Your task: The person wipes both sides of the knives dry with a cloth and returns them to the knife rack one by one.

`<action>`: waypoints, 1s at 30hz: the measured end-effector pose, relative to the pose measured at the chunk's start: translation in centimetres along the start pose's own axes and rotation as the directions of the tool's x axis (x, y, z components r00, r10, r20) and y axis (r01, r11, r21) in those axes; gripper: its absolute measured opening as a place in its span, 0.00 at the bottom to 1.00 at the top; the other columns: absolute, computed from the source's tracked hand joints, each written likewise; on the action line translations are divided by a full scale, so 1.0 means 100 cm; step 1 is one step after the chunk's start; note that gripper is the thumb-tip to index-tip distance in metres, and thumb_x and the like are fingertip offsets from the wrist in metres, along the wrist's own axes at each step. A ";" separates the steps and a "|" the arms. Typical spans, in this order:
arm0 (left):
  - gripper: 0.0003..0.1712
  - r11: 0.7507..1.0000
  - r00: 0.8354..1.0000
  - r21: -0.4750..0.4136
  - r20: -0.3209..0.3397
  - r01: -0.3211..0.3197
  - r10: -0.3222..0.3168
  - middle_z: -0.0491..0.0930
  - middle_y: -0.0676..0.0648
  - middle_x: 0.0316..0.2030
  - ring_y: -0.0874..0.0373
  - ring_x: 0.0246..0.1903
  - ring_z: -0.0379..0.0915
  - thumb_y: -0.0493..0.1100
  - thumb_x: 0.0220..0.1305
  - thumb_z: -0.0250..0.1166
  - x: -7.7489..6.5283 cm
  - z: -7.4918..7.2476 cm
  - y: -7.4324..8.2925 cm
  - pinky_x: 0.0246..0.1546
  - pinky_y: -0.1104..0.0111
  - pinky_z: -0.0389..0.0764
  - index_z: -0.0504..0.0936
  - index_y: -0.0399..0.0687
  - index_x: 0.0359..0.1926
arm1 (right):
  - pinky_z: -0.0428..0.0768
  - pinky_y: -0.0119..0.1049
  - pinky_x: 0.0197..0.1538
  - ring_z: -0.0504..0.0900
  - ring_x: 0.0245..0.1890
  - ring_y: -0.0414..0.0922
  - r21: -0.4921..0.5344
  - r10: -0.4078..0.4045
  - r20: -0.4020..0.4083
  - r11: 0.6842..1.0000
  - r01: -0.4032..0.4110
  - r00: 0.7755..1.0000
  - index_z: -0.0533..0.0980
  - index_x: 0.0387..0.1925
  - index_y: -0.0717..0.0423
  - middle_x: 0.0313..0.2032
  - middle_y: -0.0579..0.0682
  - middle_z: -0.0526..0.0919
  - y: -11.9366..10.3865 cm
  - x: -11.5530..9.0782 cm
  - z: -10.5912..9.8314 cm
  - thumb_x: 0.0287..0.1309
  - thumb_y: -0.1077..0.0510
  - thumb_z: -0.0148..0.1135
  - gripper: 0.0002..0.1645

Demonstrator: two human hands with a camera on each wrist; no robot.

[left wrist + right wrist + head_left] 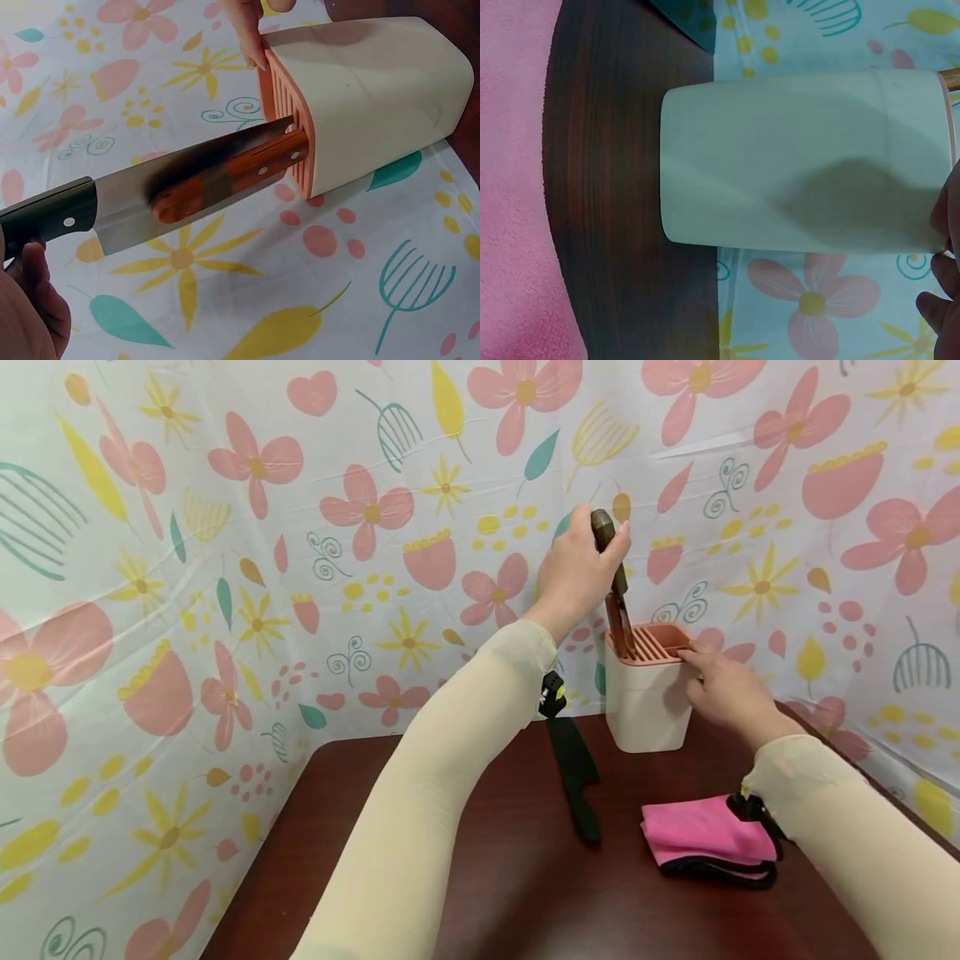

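My left hand (576, 568) grips the dark handle (52, 217) of a kitchen knife, whose broad steel blade (127, 202) points down at the slots of a knife holder. Whether its tip is inside a slot I cannot tell. The knife holder (647, 710) is cream with a salmon slotted top and stands upright at the table's back. A second knife, with a reddish wooden handle (247, 169), sits in a slot beside the blade. At the holder's right rim, my right hand (731, 689) grips the edge with fingers and thumb.
A black knife (573, 768) lies on the dark red-brown table (495, 860), left of the holder. In front of the holder is a folded pink cloth (705, 831) with black edging. Flower-printed fabric (360, 610) hangs close behind the table.
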State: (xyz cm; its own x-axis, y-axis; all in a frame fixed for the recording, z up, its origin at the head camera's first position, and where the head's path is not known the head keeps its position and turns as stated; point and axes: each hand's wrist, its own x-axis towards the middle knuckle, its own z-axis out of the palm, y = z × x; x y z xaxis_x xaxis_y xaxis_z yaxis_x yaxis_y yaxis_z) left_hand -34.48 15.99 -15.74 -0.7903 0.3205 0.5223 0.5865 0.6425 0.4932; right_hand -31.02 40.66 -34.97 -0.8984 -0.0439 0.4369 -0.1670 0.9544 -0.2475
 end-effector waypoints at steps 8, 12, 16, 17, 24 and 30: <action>0.33 0.999 0.998 0.042 0.061 0.007 -0.010 0.80 0.53 0.39 0.57 0.32 0.79 0.72 0.74 0.47 -0.004 0.023 -0.004 0.30 0.66 0.77 0.60 0.60 0.68 | 0.74 0.70 0.53 0.73 0.60 0.74 0.024 0.039 -0.038 0.999 -0.038 0.999 0.66 0.73 0.61 0.76 0.67 0.62 0.000 0.000 0.007 0.63 0.61 0.49 0.36; 0.34 0.998 0.994 0.056 0.101 0.024 -0.030 0.79 0.53 0.41 0.58 0.33 0.79 0.72 0.72 0.49 -0.006 0.038 -0.008 0.31 0.66 0.79 0.61 0.63 0.69 | 0.73 0.71 0.56 0.73 0.61 0.74 0.033 0.039 -0.065 0.999 -0.037 0.997 0.67 0.72 0.61 0.74 0.68 0.64 0.001 0.000 0.012 0.63 0.61 0.50 0.35; 0.33 0.995 0.992 0.101 0.118 0.021 -0.033 0.78 0.53 0.42 0.58 0.32 0.79 0.74 0.71 0.50 -0.010 0.054 -0.011 0.28 0.67 0.78 0.64 0.62 0.64 | 0.71 0.72 0.59 0.70 0.64 0.74 0.034 0.037 -0.077 0.999 -0.034 0.996 0.67 0.72 0.62 0.75 0.68 0.63 0.001 -0.001 0.014 0.63 0.61 0.51 0.34; 0.32 0.994 0.992 0.107 0.119 0.019 -0.031 0.78 0.53 0.42 0.59 0.32 0.79 0.73 0.71 0.51 -0.011 0.057 -0.012 0.28 0.68 0.78 0.65 0.61 0.63 | 0.71 0.72 0.60 0.69 0.65 0.74 0.033 0.035 -0.077 0.999 -0.033 0.996 0.67 0.72 0.62 0.75 0.68 0.63 0.001 -0.001 0.014 0.63 0.61 0.51 0.34; 0.27 0.987 0.995 0.163 0.101 0.011 -0.028 0.78 0.55 0.42 0.61 0.34 0.77 0.72 0.71 0.53 -0.015 0.076 -0.018 0.29 0.68 0.77 0.68 0.59 0.55 | 0.69 0.71 0.64 0.65 0.71 0.71 0.040 0.041 -0.072 0.998 -0.038 0.997 0.66 0.72 0.62 0.76 0.67 0.62 -0.004 -0.002 0.012 0.63 0.61 0.50 0.35; 0.27 0.972 0.993 0.230 0.101 0.042 -0.067 0.78 0.55 0.33 0.62 0.28 0.77 0.72 0.71 0.52 -0.018 0.088 -0.018 0.25 0.69 0.75 0.67 0.59 0.53 | 0.66 0.71 0.67 0.63 0.72 0.71 0.052 0.045 -0.077 0.998 -0.041 0.996 0.67 0.71 0.63 0.75 0.69 0.62 -0.004 -0.004 0.011 0.62 0.62 0.49 0.35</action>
State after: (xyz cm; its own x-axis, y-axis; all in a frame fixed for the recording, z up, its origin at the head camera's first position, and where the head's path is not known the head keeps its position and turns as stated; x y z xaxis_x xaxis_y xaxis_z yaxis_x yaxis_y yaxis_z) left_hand -35.68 20.39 -23.65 -0.8415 0.3454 0.4154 0.4963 0.7981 0.3417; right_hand -31.05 39.95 -35.98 -0.8710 0.0223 0.4908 -0.1508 0.9386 -0.3103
